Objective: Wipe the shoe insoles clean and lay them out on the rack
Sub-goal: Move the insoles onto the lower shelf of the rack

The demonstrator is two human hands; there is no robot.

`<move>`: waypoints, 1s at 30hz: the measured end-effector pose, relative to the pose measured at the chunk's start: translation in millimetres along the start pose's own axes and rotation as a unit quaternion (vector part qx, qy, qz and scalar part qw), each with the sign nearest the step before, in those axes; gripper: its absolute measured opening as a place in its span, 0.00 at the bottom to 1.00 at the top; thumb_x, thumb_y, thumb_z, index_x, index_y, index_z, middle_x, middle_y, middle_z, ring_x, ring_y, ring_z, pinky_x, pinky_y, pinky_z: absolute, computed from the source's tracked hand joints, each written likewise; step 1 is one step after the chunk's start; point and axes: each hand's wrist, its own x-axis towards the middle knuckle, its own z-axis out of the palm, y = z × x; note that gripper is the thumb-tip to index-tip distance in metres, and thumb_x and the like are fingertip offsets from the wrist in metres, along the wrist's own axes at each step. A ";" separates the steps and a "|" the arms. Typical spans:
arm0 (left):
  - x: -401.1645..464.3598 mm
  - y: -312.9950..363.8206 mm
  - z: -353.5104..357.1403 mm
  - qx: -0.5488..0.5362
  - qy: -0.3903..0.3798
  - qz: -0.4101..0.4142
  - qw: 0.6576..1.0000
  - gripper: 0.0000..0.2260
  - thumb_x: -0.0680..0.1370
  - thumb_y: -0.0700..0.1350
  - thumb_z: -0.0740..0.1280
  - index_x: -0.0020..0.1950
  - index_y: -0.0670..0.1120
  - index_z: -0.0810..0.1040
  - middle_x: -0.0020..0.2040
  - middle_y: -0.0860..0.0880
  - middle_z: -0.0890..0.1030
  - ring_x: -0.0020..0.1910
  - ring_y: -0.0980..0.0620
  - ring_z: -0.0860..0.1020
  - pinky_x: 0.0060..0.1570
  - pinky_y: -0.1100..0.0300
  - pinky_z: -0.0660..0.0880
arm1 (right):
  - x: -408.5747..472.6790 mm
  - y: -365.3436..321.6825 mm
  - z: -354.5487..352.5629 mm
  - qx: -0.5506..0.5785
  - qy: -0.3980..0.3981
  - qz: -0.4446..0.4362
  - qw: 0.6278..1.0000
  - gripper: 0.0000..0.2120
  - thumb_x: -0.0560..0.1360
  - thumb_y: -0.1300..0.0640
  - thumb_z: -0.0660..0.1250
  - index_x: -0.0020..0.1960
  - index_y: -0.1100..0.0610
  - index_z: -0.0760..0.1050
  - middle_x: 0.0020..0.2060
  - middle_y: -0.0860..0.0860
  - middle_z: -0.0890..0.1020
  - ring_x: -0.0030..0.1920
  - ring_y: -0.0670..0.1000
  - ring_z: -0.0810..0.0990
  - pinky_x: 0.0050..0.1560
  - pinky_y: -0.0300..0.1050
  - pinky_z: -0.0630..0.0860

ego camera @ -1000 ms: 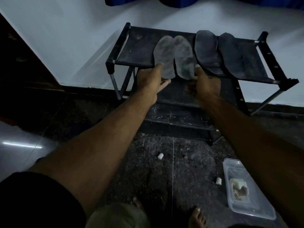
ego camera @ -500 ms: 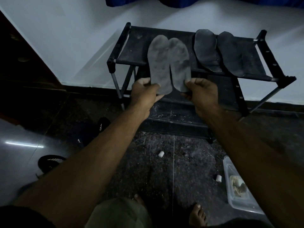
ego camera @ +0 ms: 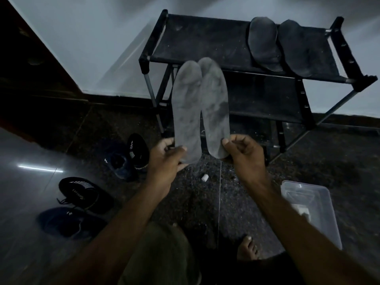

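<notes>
Two grey insoles are held up side by side in front of the black shoe rack (ego camera: pixel 205 44), toes pointing away from me. My left hand (ego camera: pixel 166 159) pinches the heel of the left grey insole (ego camera: pixel 187 108). My right hand (ego camera: pixel 244 153) pinches the heel of the right grey insole (ego camera: pixel 216 105). Both grey insoles show dark smudges. Two dark insoles (ego camera: pixel 263 42) (ego camera: pixel 296 46) lie on the right part of the rack's top shelf.
Dark shoes lie on the floor at the left (ego camera: pixel 82 192) (ego camera: pixel 137 151) (ego camera: pixel 67 223). A clear plastic container (ego camera: pixel 320 204) sits on the floor at the right. A small white piece (ego camera: pixel 204 177) lies on the speckled floor between my arms. My bare foot (ego camera: pixel 246 247) is below.
Both hands have pulled the two grey insoles off the rack's top shelf and drawn them back toward me. The view has tilted down, showing the shoes on the left.
</notes>
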 end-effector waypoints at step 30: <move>208.2 10.0 63.1 0.031 0.005 -0.021 0.999 0.16 0.78 0.34 0.67 0.65 0.36 0.71 0.62 0.38 0.77 0.57 0.44 0.79 0.41 0.59 0.80 | 188.7 57.0 40.8 -0.011 0.099 0.064 0.993 0.08 0.77 0.61 0.69 0.51 0.66 0.76 0.43 0.58 0.82 0.42 0.54 0.83 0.33 0.39 0.79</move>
